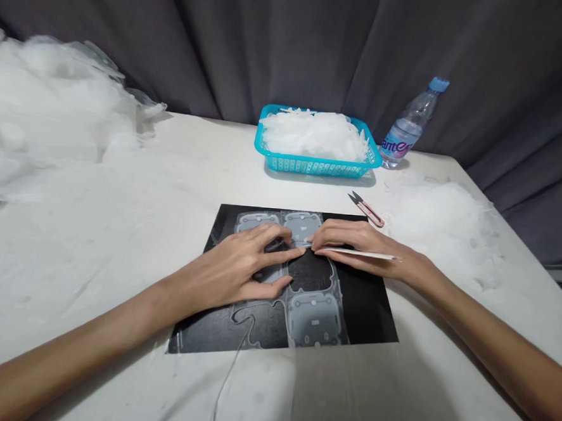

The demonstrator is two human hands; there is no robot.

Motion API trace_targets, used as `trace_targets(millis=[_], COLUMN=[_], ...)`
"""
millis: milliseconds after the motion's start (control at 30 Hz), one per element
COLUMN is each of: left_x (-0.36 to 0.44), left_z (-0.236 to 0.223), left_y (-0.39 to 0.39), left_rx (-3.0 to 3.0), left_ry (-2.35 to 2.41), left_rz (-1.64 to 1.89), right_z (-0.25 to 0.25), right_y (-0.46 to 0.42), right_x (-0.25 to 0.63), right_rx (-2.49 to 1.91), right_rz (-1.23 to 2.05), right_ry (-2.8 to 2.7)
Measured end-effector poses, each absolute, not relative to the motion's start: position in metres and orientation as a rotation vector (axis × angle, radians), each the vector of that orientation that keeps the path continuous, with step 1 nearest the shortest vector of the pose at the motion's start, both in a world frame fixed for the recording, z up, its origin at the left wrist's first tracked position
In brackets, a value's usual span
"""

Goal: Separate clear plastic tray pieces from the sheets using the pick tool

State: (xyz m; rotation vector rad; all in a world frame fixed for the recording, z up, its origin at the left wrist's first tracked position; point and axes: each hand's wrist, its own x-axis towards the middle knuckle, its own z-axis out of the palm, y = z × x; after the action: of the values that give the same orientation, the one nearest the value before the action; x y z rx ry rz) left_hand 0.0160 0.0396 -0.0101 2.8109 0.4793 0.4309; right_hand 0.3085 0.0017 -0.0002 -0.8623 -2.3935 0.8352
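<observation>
A clear plastic sheet with pale moulded panels (315,317) lies on a black mat (367,314). My left hand (247,259) rests on the sheet, fingers spread and bent, palm down, holding nothing. Pinched in my right hand (350,237) is a slim white pen-like tool (366,253), its tip at the sheet near my left fingertips. Its exact kind is not clear. Between the panels, one cut-out area (310,272) shows the black mat through it. A thin loose strip (233,366) trails from the sheet toward the near table edge.
Behind the mat stands a turquoise basket (322,167) filled with white translucent scraps. A water bottle (407,132) is beside it. Pink thread snips (367,209) lie near the mat's far right corner. White scraps are heaped at left (54,101) and right (452,221).
</observation>
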Motion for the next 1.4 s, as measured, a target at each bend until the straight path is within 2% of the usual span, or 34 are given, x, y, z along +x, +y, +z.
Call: trace_targets(millis=[433, 800, 1233, 1400], left_x=[0.015, 0.016, 0.016, 0.016], left_z=[-0.01, -0.01, -0.01, -0.011], left_y=[0.042, 0.042, 0.042, 0.042], left_rx=[2.816, 2.815, 2.851, 2.807], left_ry=[0.462, 0.475, 0.459, 0.453], left_rz=[0.442, 0.411, 0.398, 0.43], right_z=[-0.003, -0.014, -0.011, -0.02], right_y=[-0.002, -0.005, -0.008, -0.005], right_x=[0.31, 0.303, 0.303, 0.302], right_rx=[-0.859, -0.921, -0.903, -0.936], right_rz=[0.854, 0.373, 0.399, 0.07], right_ry=[-2.317, -2.538, -2.49, -2.574])
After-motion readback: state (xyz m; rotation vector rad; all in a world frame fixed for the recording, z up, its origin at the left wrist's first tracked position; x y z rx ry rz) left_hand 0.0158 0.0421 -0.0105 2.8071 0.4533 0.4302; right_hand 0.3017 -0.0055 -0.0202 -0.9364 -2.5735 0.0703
